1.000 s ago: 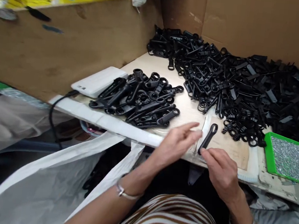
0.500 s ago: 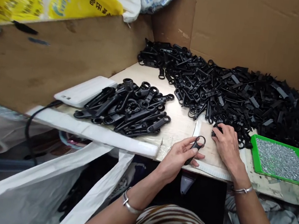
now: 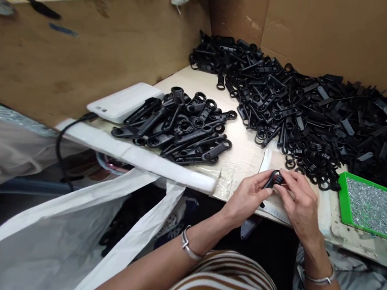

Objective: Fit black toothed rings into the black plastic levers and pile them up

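The left hand point(image 3: 248, 196) is gripping a black handle point(image 3: 270, 181) between thumb and fingers, while the right hand point(image 3: 300, 202) is pinching a small ribbed ring point(image 3: 279, 178) against the handle's ringed head; whether the ring is sitting inside the head is hidden by the fingertips. The handle is lying just above the front edge of the bench point(image 3: 244, 157), its long axis running away from the person and leaning slightly right: the head is pointing toward the heap, and the narrow tail is peeking out below the left hand, toward the body. Just beyond the right hand, loose black rings point(image 3: 312, 164) are lying in a cluster, with a green tray point(image 3: 344, 200) holding metal pins point(image 3: 377, 206) to their right. Farther left, a smaller pile of handles point(image 3: 184, 132) is resting beside a white device point(image 3: 123, 102). Behind, a large heap of black parts point(image 3: 271, 91) is spreading along the cardboard wall point(image 3: 329, 34).
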The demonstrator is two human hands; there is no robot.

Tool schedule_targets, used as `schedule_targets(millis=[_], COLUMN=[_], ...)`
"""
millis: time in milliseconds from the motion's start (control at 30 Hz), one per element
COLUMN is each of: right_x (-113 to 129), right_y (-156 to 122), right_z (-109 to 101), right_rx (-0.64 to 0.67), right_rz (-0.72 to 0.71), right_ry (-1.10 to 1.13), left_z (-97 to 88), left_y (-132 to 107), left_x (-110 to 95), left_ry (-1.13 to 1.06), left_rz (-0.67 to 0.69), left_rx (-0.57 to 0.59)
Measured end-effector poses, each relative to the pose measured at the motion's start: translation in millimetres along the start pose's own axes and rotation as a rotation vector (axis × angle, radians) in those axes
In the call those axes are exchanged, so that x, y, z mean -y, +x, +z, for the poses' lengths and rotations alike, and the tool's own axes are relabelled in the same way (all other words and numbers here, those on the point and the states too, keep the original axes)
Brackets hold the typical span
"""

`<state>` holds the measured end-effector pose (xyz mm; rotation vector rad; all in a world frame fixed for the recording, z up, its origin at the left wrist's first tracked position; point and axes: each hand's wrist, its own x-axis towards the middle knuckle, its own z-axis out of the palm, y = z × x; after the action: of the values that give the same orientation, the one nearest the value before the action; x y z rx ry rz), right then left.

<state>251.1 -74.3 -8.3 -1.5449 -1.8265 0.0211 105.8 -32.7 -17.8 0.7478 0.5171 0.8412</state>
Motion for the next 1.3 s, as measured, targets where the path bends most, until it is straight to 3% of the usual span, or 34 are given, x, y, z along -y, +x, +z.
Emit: schedule_targets(millis=[200,333,467,600,767,867,1000,1133,1233,1300], right_x=[-2.7,1.0,5.7,6.6,1.3,1.1,10.8,21.2,15.3,3.8], right_y=[-2.4,-5.5,-8.6,-14.0,-22.9,-26.5,-28.1,-22.1,-7.8,7.3], right_z=[3.7,-0.6,-7.3,-14.4,-19.1,-14.4,6.7,21.1,15.1,7.3], right_rx=[0.034,0.079,0.120,0.219,0.246,0.208,0.203,0.160,0.220,0.204], right_rz=[-0.029,-0.058,-0.016,0.153,0.503,0.664,0.773,0.748,0.622,0.476], right_ry=[-0.064,-0.109,-0.022,0.254,0.699,0.787,0.871,0.832,0.707,0.474], left_z=[-3.1,-7.8,-6.6,-4.6,-3.3,-0.6,-0.1,-7.4,-20.1,-32.3], left_y=[-3.6,-5.9,-10.5,-15.8,-21.1,-23.5,-22.0,-19.4,-21.9,-24.3], left_x=[6.2,11.7,3.3,-8.7,-14.9,-10.9,2.2,-0.2,-23.4,-47.9], left_ry=[0.174,0.420,0.677,0.875,0.873,0.873,0.931,1.076,1.278,1.456], left_rz=[0.092,0.196,0.237,0.164,0.187,0.178,0.190,0.249,0.425,0.561], left_rx=[0.054,0.083,0.089,0.069,0.128,0.145,0.134,0.113,0.057,-0.093])
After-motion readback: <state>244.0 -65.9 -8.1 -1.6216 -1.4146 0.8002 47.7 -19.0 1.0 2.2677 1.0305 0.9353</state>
